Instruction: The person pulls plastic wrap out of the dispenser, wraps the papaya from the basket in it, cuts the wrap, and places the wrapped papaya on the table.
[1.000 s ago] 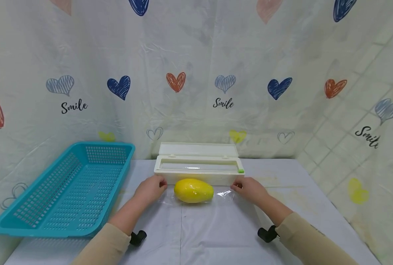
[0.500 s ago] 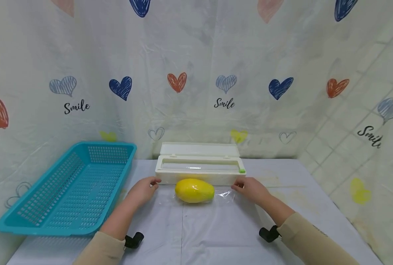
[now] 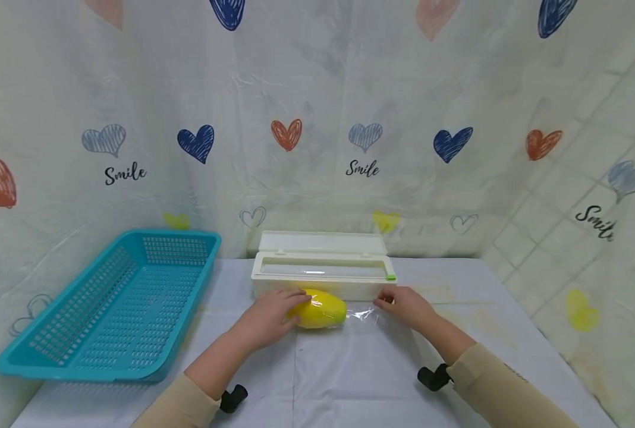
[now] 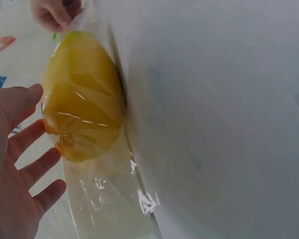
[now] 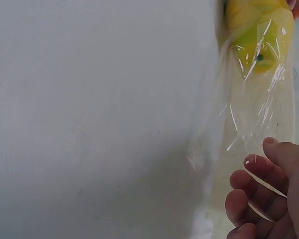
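A yellow oval fruit (image 3: 323,310) with a green end lies under clear plastic wrap (image 5: 254,109) in front of a white wrap dispenser (image 3: 323,289). My left hand (image 3: 269,316) rests its fingertips on the fruit's left end in the head view. Spread, nearly straight fingers (image 4: 32,144) meet the fruit's side in the left wrist view. At the wrap's right end, my right hand (image 3: 403,306) has loosely bent fingers. In the right wrist view, thumb and index fingertip (image 5: 250,160) stand a little apart, right at the film's edge.
A turquoise perforated basket (image 3: 159,348) stands at the left of the white-covered table (image 3: 349,380). The dispenser's lid (image 3: 321,242) is raised at the back. Behind hangs a sheet with printed hearts (image 3: 317,89).
My left hand first drew back left from beside the dispenser, its fingers spreading from the film, then came right onto the fruit. The right hand has stayed in place.
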`<move>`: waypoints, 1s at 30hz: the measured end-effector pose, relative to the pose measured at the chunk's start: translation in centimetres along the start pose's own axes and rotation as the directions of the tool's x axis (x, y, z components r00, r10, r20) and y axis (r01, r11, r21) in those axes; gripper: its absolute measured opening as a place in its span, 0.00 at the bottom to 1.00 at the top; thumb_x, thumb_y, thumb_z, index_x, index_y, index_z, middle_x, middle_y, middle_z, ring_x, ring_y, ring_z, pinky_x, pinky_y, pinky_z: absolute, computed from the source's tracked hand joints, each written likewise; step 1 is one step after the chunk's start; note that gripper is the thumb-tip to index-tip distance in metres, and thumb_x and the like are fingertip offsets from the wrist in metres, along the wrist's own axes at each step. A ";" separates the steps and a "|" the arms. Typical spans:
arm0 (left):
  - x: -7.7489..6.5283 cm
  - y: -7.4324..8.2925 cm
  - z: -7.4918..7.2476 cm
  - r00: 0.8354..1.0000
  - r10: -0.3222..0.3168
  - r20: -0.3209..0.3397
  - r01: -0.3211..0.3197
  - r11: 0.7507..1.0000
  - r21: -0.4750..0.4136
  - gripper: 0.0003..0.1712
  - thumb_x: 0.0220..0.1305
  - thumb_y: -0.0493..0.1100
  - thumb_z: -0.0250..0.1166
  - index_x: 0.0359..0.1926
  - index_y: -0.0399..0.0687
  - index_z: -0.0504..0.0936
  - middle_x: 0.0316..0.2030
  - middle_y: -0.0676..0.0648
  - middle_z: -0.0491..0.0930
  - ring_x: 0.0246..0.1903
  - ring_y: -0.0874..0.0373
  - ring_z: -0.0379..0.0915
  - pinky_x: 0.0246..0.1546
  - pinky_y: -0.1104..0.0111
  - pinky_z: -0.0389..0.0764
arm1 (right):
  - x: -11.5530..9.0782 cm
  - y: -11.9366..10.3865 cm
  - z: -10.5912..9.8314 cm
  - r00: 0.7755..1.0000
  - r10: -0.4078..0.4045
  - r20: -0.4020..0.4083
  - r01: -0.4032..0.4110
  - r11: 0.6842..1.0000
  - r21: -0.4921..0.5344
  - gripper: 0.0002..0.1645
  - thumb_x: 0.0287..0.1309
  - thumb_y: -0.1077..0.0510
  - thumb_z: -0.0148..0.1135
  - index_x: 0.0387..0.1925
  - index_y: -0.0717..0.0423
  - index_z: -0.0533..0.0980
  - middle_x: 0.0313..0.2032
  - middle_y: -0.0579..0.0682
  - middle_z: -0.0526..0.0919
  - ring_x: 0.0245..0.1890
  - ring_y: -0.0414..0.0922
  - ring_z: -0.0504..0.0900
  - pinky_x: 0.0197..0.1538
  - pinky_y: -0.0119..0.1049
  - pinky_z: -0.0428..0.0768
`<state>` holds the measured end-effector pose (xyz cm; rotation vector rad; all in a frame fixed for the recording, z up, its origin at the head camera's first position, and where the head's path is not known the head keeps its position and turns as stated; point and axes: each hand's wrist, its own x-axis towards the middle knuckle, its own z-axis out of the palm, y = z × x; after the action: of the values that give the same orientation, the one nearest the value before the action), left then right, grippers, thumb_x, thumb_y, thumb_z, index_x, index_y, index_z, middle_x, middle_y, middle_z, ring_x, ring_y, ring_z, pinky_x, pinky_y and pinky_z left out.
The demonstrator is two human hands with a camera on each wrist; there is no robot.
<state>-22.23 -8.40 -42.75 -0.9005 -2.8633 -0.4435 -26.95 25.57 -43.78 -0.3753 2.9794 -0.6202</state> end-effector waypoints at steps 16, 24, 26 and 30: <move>0.5 -0.3 0.2 0.998 -0.037 0.042 0.037 0.999 -0.001 0.26 0.67 0.51 0.66 0.65 0.59 0.76 0.63 0.51 0.72 0.63 0.49 0.65 0.65 0.51 0.65 | -1.1 3.1 -3.1 0.996 0.054 0.064 -0.066 0.976 0.207 0.20 0.63 0.42 0.64 0.48 0.52 0.80 0.34 0.48 0.79 0.28 0.44 0.76 0.31 0.38 0.75; 0.3 -0.3 0.2 0.998 -0.059 0.027 0.060 0.997 -0.046 0.26 0.66 0.51 0.67 0.64 0.59 0.76 0.64 0.51 0.70 0.63 0.50 0.64 0.66 0.52 0.65 | -2.5 -2.2 -2.3 0.965 -0.238 -0.109 0.241 0.970 0.012 0.19 0.62 0.45 0.67 0.50 0.49 0.81 0.42 0.43 0.82 0.39 0.45 0.79 0.40 0.41 0.79; 0.2 -0.4 0.2 0.998 -0.057 0.020 0.058 0.997 -0.055 0.25 0.66 0.50 0.67 0.64 0.59 0.77 0.64 0.51 0.70 0.63 0.50 0.64 0.66 0.52 0.65 | -2.4 -3.8 -1.5 0.938 -0.328 -0.113 0.323 0.945 -0.062 0.23 0.60 0.44 0.68 0.54 0.48 0.79 0.49 0.44 0.82 0.46 0.47 0.80 0.47 0.44 0.80; 0.2 -0.7 0.2 0.998 -0.057 0.023 0.058 0.996 -0.068 0.25 0.66 0.50 0.66 0.63 0.60 0.77 0.65 0.51 0.69 0.64 0.51 0.64 0.66 0.52 0.65 | -1.5 -6.1 0.2 0.875 -0.473 -0.103 0.447 0.871 -0.203 0.31 0.56 0.45 0.71 0.60 0.46 0.76 0.57 0.46 0.79 0.56 0.48 0.78 0.57 0.47 0.78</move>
<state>-22.75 -8.78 -43.07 -0.8396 -2.9155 -0.5454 -24.12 20.46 -41.50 -1.1302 3.1048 -0.4304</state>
